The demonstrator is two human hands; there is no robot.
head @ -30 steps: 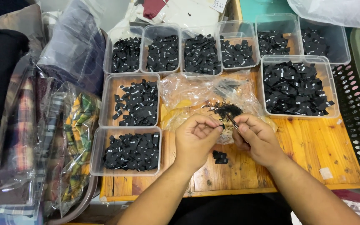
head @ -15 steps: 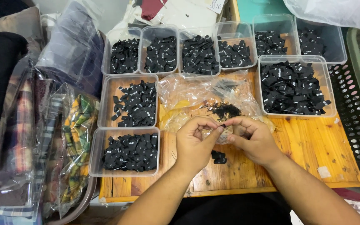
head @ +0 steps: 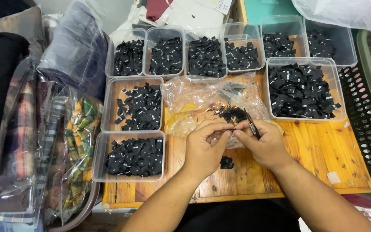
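Small black label [head: 232,130], apparently pinched between left hand [head: 205,148], right hand [head: 266,145]

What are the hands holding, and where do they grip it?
The right hand holds a thin dark tool by its lower part, its tip sticking up. The fingertips of the left hand meet it at something tiny; what it is cannot be told.
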